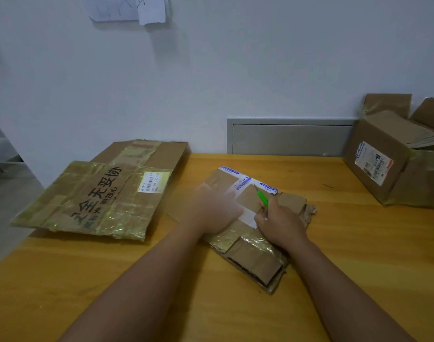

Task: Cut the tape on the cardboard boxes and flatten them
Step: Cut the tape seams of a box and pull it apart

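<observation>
Two hands worked over one small cardboard box [253, 245] lying collapsed near the middle of the wooden table [346, 243], the only view being the head camera. The left hand [212, 212] lay flat on the box with fingers straight, pressing it down; it was blurred, so finer detail could not be read. The right hand [279, 222] was curled round a green cutter [263, 197], its tip pointing away from the person at the white and blue printed tape [248, 183] on the far part of the box. Whether the blade touched the tape could not be told.

To the left, a larger flattened box [95, 196] with black characters overhung the table edge. At far right stood an open box [393, 169] holding stacked cardboard, well apart from the hands.

Judging from this, the step in hand was slitting the remaining tape. It would go best with the left hand kept clear of the blade's path, the cut drawn along the seam with shallow pressure, and the box held firmly so it did not slide.
</observation>
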Demonstrator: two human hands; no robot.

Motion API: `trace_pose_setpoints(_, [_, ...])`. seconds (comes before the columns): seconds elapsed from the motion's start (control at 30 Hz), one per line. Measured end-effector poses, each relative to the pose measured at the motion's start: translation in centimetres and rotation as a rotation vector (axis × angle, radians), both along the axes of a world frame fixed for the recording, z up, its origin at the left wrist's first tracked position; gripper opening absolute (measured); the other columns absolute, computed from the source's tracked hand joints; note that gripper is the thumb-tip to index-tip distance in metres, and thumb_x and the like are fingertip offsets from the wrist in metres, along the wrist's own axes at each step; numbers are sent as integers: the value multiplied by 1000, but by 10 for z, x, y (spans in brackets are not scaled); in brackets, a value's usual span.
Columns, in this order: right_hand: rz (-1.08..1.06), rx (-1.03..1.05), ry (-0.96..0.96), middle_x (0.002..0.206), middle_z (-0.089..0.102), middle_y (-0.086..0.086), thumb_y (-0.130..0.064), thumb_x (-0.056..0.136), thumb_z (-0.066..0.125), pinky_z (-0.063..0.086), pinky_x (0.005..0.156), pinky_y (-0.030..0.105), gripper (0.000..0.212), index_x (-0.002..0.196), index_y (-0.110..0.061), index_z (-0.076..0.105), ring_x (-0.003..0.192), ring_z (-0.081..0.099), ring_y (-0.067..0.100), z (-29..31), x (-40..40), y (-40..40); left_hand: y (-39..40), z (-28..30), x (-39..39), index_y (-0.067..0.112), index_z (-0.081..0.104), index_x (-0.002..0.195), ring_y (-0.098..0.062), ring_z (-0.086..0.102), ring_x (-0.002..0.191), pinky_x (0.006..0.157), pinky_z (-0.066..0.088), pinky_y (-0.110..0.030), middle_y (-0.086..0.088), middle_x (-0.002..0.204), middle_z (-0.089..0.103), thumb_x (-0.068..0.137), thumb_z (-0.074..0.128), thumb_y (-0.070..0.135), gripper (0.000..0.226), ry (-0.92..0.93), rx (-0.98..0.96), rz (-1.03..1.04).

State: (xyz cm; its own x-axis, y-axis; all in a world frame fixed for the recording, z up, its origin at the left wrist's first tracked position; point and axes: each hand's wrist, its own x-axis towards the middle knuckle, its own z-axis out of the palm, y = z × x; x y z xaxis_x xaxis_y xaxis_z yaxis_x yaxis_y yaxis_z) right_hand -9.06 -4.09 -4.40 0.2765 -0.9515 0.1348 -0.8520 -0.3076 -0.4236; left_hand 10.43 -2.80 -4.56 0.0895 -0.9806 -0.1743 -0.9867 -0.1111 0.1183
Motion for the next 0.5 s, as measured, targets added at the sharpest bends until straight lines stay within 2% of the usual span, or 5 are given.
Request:
trace_pose_setpoints(0.1, [-24,-91,16,99,65,4,-37,94,43,44,78,38,30,115,-15,46,92,58,28,-8,3,5,1,3,0,54,1,151,-33,-19,149,116,-17,-55,-2,165,-13,81,19,88,80,7,35,8])
trace_pose_setpoints(0.23, [-50,-149,-8,98,60,3,-34,96,40,39,75,37,20,105,-18,48,90,53,26,-13,4,6,-2,13,-8,50,0,153,-40,-14,149,116,-13,-60,-8,165,-11,82,20,87,82,-64,81,42])
trace_pose_setpoints(0.3, [-57,-152,-12,99,61,4,-33,97,40,40,78,38,19,105,-18,48,91,54,26,-12,4,5,-2,22,-20,45,0,155,-44,-13,148,116,-10,-61,-12,164,-12,89,23,80,78,-84,128,85])
trace_pose_setpoints(0.43, [-70,-120,-18,104,63,6,-30,97,38,42,86,41,22,111,-17,48,96,56,29,-12,5,7,13,22,-52,27,-2,158,-46,-18,146,117,-3,-60,-16,162,-19,101,27,57,70,41,129,211])
trace_pose_setpoints(0.5, [-109,-95,-27,109,63,7,-30,96,39,42,88,42,24,113,-16,48,101,56,32,-10,5,7,23,16,-65,19,-2,158,-47,-17,146,118,-6,-57,-20,162,-18,100,23,60,75,27,90,201])
